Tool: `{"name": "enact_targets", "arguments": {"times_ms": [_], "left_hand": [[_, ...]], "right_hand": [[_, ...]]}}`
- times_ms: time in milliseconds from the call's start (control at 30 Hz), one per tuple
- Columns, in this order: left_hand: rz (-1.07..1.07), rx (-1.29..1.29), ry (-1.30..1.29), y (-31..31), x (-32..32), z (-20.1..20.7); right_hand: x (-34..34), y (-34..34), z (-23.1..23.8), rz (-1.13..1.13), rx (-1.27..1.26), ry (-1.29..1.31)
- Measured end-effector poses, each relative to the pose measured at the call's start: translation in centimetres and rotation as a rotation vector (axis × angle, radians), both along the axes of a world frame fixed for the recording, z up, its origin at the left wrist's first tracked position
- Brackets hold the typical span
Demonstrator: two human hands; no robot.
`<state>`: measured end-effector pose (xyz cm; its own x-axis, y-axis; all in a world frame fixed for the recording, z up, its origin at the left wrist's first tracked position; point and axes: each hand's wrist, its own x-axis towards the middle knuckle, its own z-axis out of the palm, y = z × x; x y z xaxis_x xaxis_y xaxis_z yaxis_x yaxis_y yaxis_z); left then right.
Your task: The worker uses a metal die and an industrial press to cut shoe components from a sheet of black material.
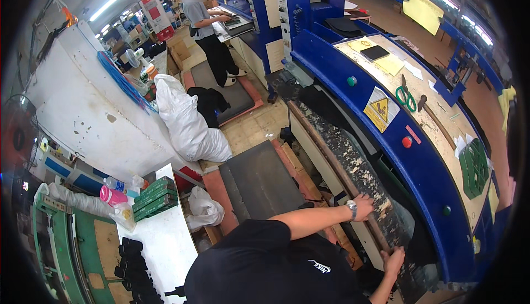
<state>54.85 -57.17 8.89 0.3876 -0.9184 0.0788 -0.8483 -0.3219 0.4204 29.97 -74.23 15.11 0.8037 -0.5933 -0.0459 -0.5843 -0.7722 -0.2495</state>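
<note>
A dark sheet (353,160) speckled with white flecks lies on the bed of a big blue machine (419,177), bordered by a wooden rail (326,155). My left hand (364,200), with a watch on its wrist, is curled over the sheet's near edge by the rail. Lower down, my right hand (394,259) lies flat on the same sheet with its fingers spread. My black shirt (265,265) fills the bottom of the view.
Green scissors (406,97), a dark phone (375,52) and yellow papers lie on the machine's top. A black floor mat (259,182), a white sack (187,122) and a white table (165,243) with green boxes (154,196) and a pink bottle (112,196) stand to my left. Another person (207,31) works at a far machine.
</note>
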Motion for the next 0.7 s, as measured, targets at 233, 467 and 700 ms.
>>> {"name": "enact_targets", "arguments": {"times_ms": [233,467,700], "left_hand": [[-0.081,0.012,0.363,6.8,-0.9,1.1],[0.151,-0.507,0.21,6.4,5.0,4.5],[0.117,-0.371,0.188,4.1,8.9,4.7]], "right_hand": [[1.1,1.9,3.1,0.11,0.382,-0.098],[6.6,2.1,-0.5,0.439,0.007,-0.296],[6.8,4.2,-2.5,0.749,-0.256,-0.421]]}}
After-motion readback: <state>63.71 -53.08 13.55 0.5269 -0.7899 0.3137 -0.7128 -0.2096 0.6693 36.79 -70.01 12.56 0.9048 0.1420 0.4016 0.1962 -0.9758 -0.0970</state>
